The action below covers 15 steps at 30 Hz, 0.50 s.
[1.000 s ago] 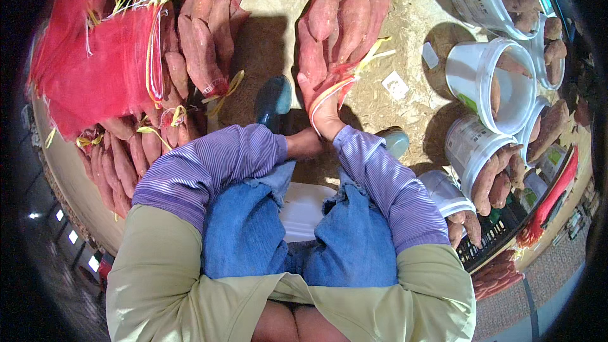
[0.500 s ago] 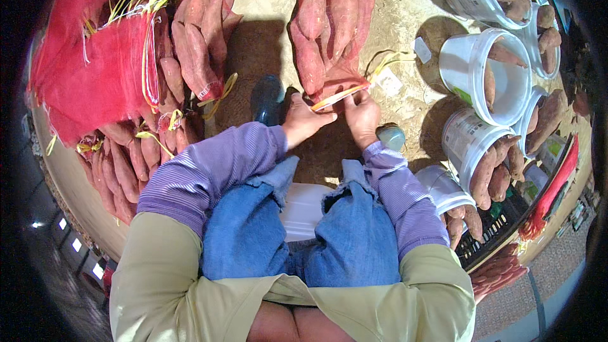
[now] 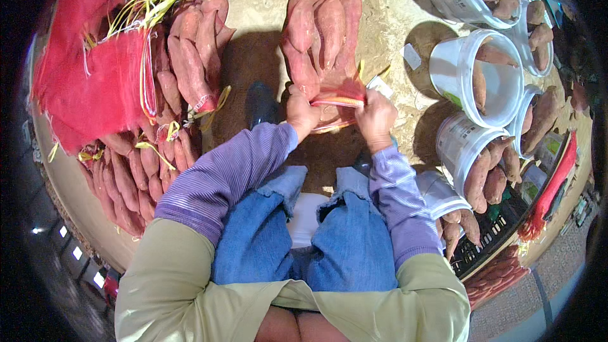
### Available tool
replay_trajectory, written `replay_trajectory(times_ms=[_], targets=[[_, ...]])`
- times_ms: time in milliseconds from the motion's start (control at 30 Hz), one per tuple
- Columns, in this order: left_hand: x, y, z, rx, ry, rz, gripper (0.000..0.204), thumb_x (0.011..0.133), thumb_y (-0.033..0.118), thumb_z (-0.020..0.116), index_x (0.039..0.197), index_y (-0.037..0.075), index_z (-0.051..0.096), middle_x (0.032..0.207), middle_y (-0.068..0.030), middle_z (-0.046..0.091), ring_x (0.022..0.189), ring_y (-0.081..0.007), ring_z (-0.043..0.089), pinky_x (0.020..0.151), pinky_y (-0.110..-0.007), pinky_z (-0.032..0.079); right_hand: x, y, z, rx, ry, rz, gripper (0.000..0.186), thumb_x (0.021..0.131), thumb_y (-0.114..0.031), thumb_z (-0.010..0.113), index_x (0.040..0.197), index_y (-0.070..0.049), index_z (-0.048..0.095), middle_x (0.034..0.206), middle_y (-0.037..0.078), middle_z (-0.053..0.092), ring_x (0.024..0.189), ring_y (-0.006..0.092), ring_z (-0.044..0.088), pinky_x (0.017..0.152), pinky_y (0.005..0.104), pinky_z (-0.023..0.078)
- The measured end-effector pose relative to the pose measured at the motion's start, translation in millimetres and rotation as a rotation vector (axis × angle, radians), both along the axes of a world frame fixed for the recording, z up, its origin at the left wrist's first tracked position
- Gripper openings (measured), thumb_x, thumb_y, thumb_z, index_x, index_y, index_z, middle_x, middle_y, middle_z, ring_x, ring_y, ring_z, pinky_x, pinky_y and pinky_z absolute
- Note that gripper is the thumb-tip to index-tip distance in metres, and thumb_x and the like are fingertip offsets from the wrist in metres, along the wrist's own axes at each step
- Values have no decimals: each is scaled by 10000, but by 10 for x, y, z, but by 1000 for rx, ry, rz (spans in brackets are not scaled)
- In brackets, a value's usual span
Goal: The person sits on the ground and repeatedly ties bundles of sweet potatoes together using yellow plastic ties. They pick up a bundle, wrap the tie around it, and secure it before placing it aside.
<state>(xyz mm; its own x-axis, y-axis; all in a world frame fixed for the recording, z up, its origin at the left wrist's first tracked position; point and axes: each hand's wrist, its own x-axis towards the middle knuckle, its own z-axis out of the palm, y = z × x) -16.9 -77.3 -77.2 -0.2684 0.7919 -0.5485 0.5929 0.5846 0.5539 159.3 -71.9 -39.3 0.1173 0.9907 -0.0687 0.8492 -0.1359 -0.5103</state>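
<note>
Bag mouth held taut — L hand & R hand gripping opp. ends, forearms angled inward.

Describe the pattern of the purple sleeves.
The sleeves have thin, pale stripes, clearest in the head view.

At 12 o'clock from me lies my red mesh bag, flat on the ground, its closed end farthest off. Long, pinkish-red sweet potatoes fill that far part, lying roughly lengthwise along the 12-to-6 line. Towards 6 o'clock the mesh runs slack and potato-free to the mouth, where I hold the red, white and orange-yellow band stretched crosswise, from 9 to 3.
</note>
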Motion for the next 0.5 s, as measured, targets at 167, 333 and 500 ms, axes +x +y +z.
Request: replay_trajectory(times_ms=[167,333,500], targets=[[105,42,-71,43,-17,-54,668,628,121,803,1131,-59,401,1102,-277,556,1047,-399,571,910,-417,460,209,-186,-154,-38,-163,-7,198,753,-284,675,755,-102,597,726,114,621,680,328,622,606,424,487],[4,39,89,56,-2,-128,797,591,131,849,1206,-50,374,1171,-269,506,1058,-433,546,928,-429,450,309,-333,-160,-110,-61,-16,222,806,-322,641,810,-101,622,703,132,636,642,333,634,592,444,499],[41,176,361,257,107,-186,1148,600,130,855,1438,-78,100,1355,-301,350,1266,-443,366,1061,-443,344,330,-430,-57,-81,-63,35,237,825,-303,624,757,-78,597,669,139,614,615,339,622,578,450,490]])
